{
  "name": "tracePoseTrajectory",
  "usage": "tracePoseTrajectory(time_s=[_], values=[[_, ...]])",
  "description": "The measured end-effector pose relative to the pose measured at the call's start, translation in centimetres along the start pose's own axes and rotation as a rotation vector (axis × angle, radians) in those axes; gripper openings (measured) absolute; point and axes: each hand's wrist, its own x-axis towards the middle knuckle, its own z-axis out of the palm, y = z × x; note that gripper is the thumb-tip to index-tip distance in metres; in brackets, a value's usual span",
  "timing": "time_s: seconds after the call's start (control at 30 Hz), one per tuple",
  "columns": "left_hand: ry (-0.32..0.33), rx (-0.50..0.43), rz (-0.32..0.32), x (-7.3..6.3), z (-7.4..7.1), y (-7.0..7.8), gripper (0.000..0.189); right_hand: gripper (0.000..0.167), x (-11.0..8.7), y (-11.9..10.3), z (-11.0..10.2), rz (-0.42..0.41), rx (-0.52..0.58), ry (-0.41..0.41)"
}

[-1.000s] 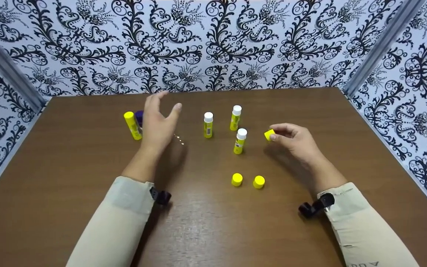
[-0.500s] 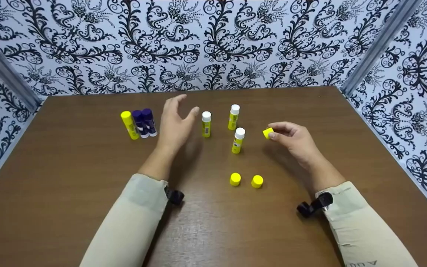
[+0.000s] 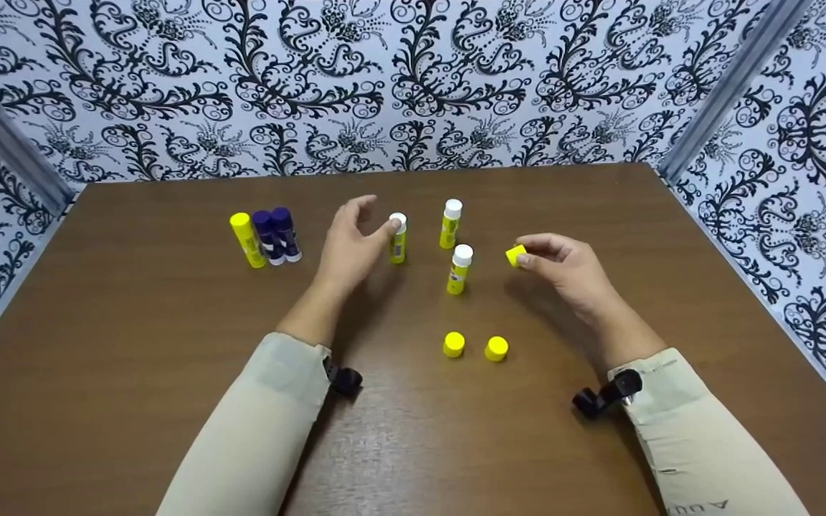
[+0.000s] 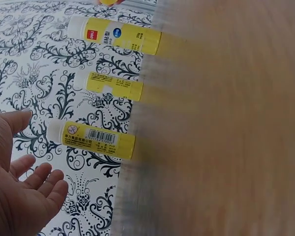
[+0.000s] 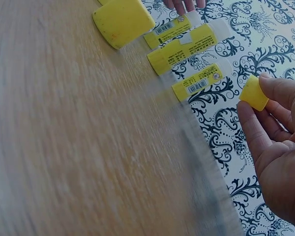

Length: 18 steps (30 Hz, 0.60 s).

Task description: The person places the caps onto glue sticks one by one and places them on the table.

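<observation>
My right hand pinches a small yellow glue stick cap between thumb and fingers, raised over the table. With fingers loosely spread, my left hand is beside the leftmost of three upright yellow glue sticks with white tops. Its thumb overlaps that stick's top in the head view, while the left wrist view shows a gap between the fingers and the same glue stick. The back glue stick and front glue stick stand between my hands.
Two yellow caps, the left cap and right cap, sit nearer me on the brown table. At left stand an all-yellow glue stick and two purple-topped sticks. Patterned walls enclose the back and sides.
My left hand has moved right, from in front of the purple-topped sticks to the leftmost white-topped glue stick. The right hand keeps pinching the cap in about the same place.
</observation>
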Motion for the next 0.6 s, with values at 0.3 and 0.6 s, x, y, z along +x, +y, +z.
tracePoseTrajectory(time_s=[0.3, 0.6], values=[[-0.101, -0.136, -0.013, 0.3, 0.9, -0.3, 0.061, 0.031, -0.1, 0.1, -0.1, -0.002, 0.048, 0.001], [-0.166, -0.17, -0.051, 0.9, 1.1, -1.0, 0.06, 0.033, 0.0, 0.0, 0.2, -0.006, 0.047, -0.003]])
